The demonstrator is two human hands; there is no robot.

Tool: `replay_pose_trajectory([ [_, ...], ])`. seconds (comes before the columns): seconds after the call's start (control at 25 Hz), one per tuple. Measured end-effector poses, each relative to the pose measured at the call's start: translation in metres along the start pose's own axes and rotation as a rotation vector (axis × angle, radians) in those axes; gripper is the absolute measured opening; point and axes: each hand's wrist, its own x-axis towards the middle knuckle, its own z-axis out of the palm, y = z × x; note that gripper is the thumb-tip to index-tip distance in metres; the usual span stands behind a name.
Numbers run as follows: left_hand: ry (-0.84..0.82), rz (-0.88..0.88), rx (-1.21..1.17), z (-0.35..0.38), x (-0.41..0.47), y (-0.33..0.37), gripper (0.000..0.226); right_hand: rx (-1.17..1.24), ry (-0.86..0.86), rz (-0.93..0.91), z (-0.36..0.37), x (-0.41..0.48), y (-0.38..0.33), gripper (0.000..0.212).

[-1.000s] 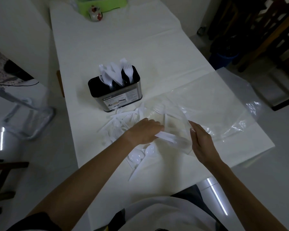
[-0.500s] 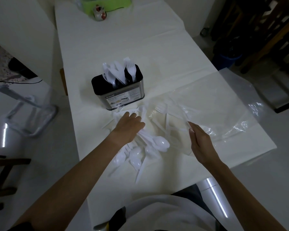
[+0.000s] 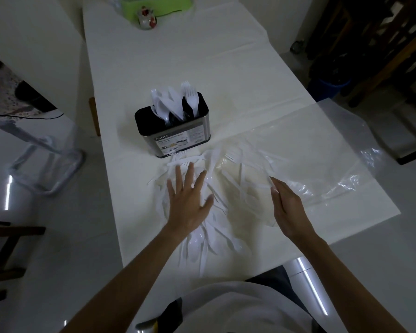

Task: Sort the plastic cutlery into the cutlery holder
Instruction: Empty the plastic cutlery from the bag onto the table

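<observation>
here the left hand lies spread over the cutlery, hiding some — right hand touches the bag, grip unclear.

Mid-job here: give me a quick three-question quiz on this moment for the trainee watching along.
1. True or false: the left hand lies flat, fingers spread, on the loose cutlery.
2. How does the cutlery holder stand? A) upright, beyond the loose cutlery, with some pieces already in it; B) tipped on its side; C) down on the floor.
3. Fill in: the clear plastic bag lies on the person's ___ side of the table.

Key: 1 true; 2 A; 3 right.
</observation>
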Motion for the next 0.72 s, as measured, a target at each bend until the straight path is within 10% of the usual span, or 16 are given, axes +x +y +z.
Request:
replay_pose_trajectory([
  [0.2, 0.054, -0.065, 0.074, 0.042, -0.034, 0.011, 0.097, -0.003, -0.007, 0.026, 0.0, -0.003, 0.001, 0.059],
  [0.72, -0.001, 0.316, 0.164, 0.039, -0.004, -0.02, 0.083, 0.003, -0.05, 0.014, 0.0, -0.001, 0.011, 0.063],
])
